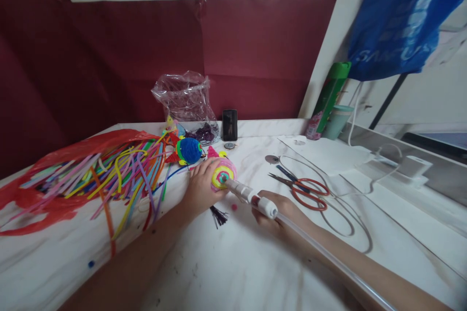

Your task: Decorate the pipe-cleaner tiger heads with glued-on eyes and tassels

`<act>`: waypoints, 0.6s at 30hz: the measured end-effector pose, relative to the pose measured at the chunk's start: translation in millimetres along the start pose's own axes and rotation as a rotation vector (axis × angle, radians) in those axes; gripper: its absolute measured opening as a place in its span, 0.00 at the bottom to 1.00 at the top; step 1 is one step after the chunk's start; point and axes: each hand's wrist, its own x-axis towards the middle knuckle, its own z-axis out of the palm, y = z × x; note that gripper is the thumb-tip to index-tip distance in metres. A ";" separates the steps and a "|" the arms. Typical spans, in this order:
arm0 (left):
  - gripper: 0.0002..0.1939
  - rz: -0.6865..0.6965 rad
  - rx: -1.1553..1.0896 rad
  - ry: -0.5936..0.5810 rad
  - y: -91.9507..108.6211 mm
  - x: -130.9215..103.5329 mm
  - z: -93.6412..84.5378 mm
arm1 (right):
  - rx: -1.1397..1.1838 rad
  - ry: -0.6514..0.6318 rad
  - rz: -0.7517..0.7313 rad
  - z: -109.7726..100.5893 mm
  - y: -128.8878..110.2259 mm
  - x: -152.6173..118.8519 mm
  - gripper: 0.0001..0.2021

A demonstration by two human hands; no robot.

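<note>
Wht tbl [251, 272]; pink craft [221, 173] btwn hands [203, 182]

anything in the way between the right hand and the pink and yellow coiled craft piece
Only the hot glue gun in the right hand, aimed at the middle of the coiled craft piece. Nothing else visible stands between; the left hand is at the piece's side.

The round craft piece [221, 174] is ringed pink, yellow and turquoise. Left of it, pipe cleaners [122, 167] mix purple, yellow, orange and blue; right of it, scissors [295, 184] have orange-red handles. Behind it, the backing sheet [255, 53] is plain maroon; beneath it, the bench [233, 267] is white with grey veining.
</note>
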 end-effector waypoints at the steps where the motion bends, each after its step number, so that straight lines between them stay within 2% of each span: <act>1: 0.33 -0.011 -0.003 0.003 -0.3 0.1 0.2 | 0.001 -0.001 0.001 0.3 0.2 0.1 0.07; 7: 0.34 -0.007 -0.001 0.022 -3.5 -0.3 2.4 | 0.033 0.038 0.019 -0.1 -0.6 0.9 0.05; 18: 0.34 -0.018 -0.006 0.017 -2.2 0.4 1.3 | 0.017 0.010 0.026 -1.6 -0.2 -0.1 0.06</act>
